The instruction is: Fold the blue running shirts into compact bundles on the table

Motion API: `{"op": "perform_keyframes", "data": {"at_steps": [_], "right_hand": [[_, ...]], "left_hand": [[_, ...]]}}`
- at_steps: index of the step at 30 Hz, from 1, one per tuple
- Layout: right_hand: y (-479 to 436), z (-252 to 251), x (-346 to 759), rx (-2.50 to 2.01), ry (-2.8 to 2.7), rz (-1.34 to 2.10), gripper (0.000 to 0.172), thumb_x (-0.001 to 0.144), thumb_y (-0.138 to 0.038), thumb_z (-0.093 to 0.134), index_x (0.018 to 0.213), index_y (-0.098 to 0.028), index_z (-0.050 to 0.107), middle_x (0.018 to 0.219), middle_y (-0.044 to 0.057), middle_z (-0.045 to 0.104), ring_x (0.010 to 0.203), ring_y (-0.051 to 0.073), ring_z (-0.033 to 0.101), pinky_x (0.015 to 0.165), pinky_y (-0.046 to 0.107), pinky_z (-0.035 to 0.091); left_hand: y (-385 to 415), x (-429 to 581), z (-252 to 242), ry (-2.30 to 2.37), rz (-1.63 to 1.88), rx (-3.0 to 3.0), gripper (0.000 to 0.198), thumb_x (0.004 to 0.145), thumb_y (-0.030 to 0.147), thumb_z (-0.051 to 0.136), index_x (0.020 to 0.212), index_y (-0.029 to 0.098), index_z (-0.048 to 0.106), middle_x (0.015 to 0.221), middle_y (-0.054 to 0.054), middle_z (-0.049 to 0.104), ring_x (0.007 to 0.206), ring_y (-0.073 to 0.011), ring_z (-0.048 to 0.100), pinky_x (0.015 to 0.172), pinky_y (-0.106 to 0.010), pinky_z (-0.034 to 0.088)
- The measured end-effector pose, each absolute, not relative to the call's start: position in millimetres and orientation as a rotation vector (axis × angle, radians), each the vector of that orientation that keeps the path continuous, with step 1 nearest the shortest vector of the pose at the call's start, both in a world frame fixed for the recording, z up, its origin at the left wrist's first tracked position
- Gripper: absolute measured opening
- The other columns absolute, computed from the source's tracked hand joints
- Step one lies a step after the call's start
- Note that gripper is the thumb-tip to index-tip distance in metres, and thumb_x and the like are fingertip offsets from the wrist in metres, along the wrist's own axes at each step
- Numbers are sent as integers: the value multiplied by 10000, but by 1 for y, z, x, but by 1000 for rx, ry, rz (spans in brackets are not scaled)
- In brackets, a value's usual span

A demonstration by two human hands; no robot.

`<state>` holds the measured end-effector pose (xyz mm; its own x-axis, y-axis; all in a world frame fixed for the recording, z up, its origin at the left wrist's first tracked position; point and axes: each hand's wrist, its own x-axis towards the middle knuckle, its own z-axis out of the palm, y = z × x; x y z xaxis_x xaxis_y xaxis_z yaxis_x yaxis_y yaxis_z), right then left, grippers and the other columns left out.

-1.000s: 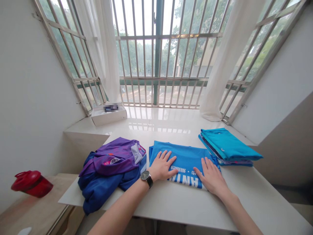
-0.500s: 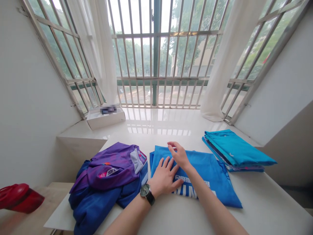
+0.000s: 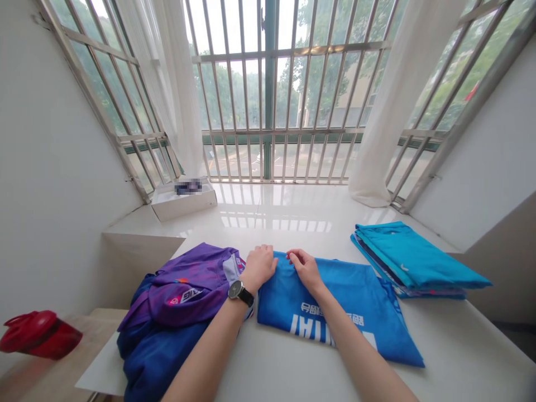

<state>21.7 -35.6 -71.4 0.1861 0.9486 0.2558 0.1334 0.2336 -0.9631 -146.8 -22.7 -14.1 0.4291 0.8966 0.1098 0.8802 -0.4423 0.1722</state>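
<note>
A bright blue T-shirt (image 3: 339,315) lies flat on a white table (image 3: 456,346), its white lettering upside down to me. My left hand (image 3: 259,268), with a black-strapped wristwatch (image 3: 239,292) on its wrist, curls over the shirt's far left edge. My right hand (image 3: 305,269) pinches that same far edge a little to the right. A purple and navy garment heap (image 3: 180,296) lies against the shirt's left side, close to my left hand. Several folded teal garments form a stack (image 3: 412,262) to the right.
Behind the table is a glossy white sill holding a white box (image 3: 184,202) with a blurred item on it. Barred windows and white curtains rise beyond. A red plastic object (image 3: 39,335) sits on a wooden surface low at left.
My left hand has lifted from the shirt's middle to its far edge, joining my right hand there. The shirt now lies spread wider to the right than one second ago.
</note>
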Motion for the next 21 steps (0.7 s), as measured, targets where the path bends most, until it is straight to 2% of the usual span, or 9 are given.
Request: {"op": "perform_keyframes", "data": {"at_steps": [3, 7, 11, 16, 21], "right_hand": [[-37, -70, 19, -1194, -1277, 823, 271, 819, -455, 596, 834, -202, 690, 773, 42, 707, 674, 181, 607, 679, 332, 495], [-38, -69, 17, -1211, -1314, 823, 234, 829, -411, 581, 842, -205, 690, 773, 34, 703, 659, 173, 603, 662, 321, 493], [-40, -68, 16, -1226, -1352, 825, 228, 837, -397, 567, 851, -204, 687, 772, 34, 706, 681, 180, 618, 684, 326, 502], [-44, -66, 15, -1239, -1394, 806, 210, 843, -377, 556, 856, -212, 685, 777, 25, 707, 671, 175, 618, 689, 325, 502], [-44, -67, 14, -1231, -1393, 807, 213, 831, -376, 576, 942, -216, 663, 799, 22, 702, 697, 177, 627, 688, 324, 503]], "left_hand": [[-12, -150, -30, 1817, 357, 2503, 354, 980, 377, 469, 1189, 122, 597, 1197, -173, 629, 1133, -319, 564, 941, -420, 450], [-9, -152, -46, 1811, 435, 2470, 331, 955, 418, 502, 1092, 147, 636, 1185, -152, 638, 1130, -322, 557, 941, -428, 425], [-6, -151, -48, 1728, 561, 2385, 248, 907, 324, 563, 1100, 175, 610, 1130, -113, 672, 1105, -282, 581, 939, -389, 415], [-5, -150, -49, 1604, 734, 2304, 158, 869, 203, 573, 1026, 195, 587, 1000, -74, 699, 976, -244, 644, 859, -349, 454], [-5, -150, -50, 1371, 912, 2157, 246, 845, 203, 610, 1086, 231, 570, 942, -33, 717, 852, -205, 687, 748, -303, 508]]}}
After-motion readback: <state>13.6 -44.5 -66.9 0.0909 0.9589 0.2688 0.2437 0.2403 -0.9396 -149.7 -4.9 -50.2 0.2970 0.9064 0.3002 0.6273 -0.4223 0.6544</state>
